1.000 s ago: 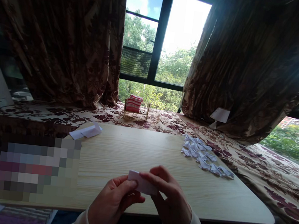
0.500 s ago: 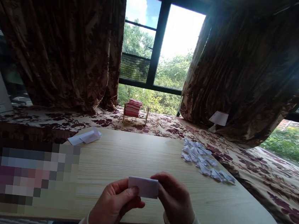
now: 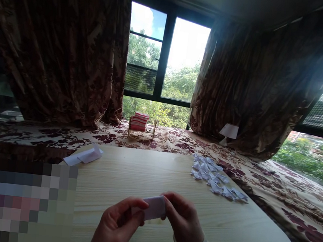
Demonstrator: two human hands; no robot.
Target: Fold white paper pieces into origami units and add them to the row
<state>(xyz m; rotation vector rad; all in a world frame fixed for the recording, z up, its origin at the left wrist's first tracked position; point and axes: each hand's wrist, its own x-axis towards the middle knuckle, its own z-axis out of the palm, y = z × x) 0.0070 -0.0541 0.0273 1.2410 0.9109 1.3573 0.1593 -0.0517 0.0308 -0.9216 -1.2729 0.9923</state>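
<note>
Both hands hold one small white folded paper slip (image 3: 154,207) just above the near part of a light wooden table (image 3: 144,173). My left hand (image 3: 118,226) pinches its left end between thumb and fingers. My right hand (image 3: 185,224) is closed on its right end, thumb on top. Several small folded white paper pieces (image 3: 216,177) lie in a row on the table's right side. More white paper (image 3: 84,155) lies at the table's far left corner.
A floral-patterned cloth (image 3: 272,186) covers the ledge around the table. A tiny wooden bed with a striped cover (image 3: 140,124) stands under the window (image 3: 165,59). A small white lamp (image 3: 228,132) sits at the right. Dark curtains hang at both sides. A blurred patch covers the lower left.
The view has tilted up a little and the hands sit lower in the picture. The paper slip has turned in my fingers, and my left thumb and finger have shifted along its left end.
</note>
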